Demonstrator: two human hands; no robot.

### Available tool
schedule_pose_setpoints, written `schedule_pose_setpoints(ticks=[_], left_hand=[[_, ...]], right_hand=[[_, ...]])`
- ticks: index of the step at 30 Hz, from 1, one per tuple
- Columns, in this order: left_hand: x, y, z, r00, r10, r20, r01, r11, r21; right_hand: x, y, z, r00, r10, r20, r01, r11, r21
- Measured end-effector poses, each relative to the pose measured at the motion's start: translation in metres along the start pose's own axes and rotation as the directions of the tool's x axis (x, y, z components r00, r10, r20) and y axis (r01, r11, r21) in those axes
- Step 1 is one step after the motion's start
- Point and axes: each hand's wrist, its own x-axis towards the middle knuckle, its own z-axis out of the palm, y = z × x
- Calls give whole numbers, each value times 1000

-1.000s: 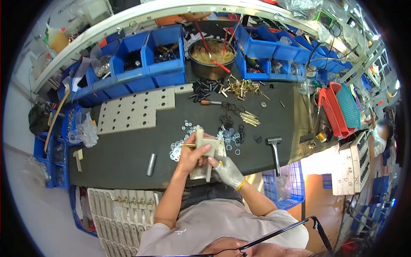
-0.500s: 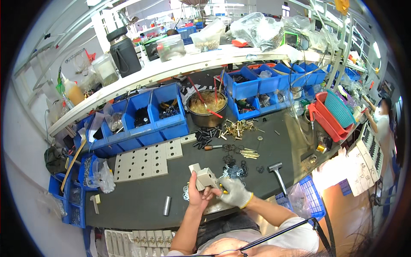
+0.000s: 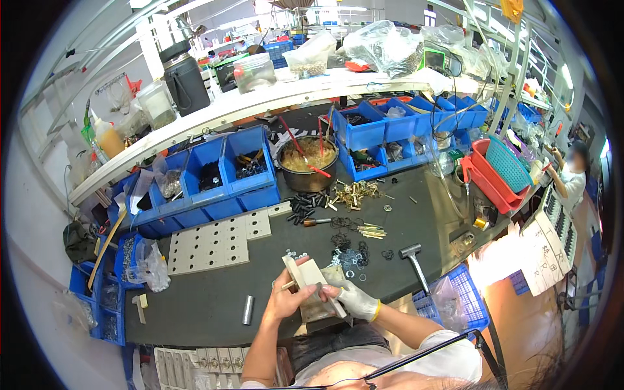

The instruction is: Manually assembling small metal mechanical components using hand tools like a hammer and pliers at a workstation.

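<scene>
Over the front of the bench, both hands are closed on a beige rectangular block with a flanged edge (image 3: 310, 273). My bare left hand (image 3: 286, 299) grips its left side, with a short pale rod-like end poking out by the fingers. On the right, my right hand (image 3: 359, 303), in a whitish work glove with a yellow cuff, holds the lower right side; its bare fingertips touch the block. A metal plate or fixture (image 3: 317, 311) shows partly beneath the hands. Washers and black rings (image 3: 351, 258) lie just beyond them.
Beige perforated blocks (image 3: 209, 247) lie in rows at left. A steel cylinder (image 3: 247, 310) stands near the left forearm, a hammer (image 3: 414, 261) lies at right. Farther back are brass parts (image 3: 354, 195), a pot (image 3: 308, 181) and blue bins (image 3: 246, 190). Another person (image 3: 572, 174) is at far right.
The block has been turned in my hands, now showing a broad flat face and long edge instead of its holed end. My hands have shifted slightly lower, the left one leftward.
</scene>
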Motion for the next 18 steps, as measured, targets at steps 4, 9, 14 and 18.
schedule_pose_setpoints(ticks=[4, 9, 14, 18], left_hand=[[2, 2, -15, 981, -74, 178, 54, 992, 114], [-1, -30, 9, 985, -156, -80, 89, 840, -536], [5, -22, 22, 959, -243, 145, 256, 528, -809], [2, 5, 18, 950, -216, 223, 310, 626, -715]], right_hand=[[0, 8, -5, 938, 337, 78, -346, 909, 231], [8, -12, 8, 945, -316, -80, 260, 879, -399], [26, 4, -29, 809, -569, 149, 421, 382, -823], [25, -2, -30, 783, -606, 140, 450, 396, -800]])
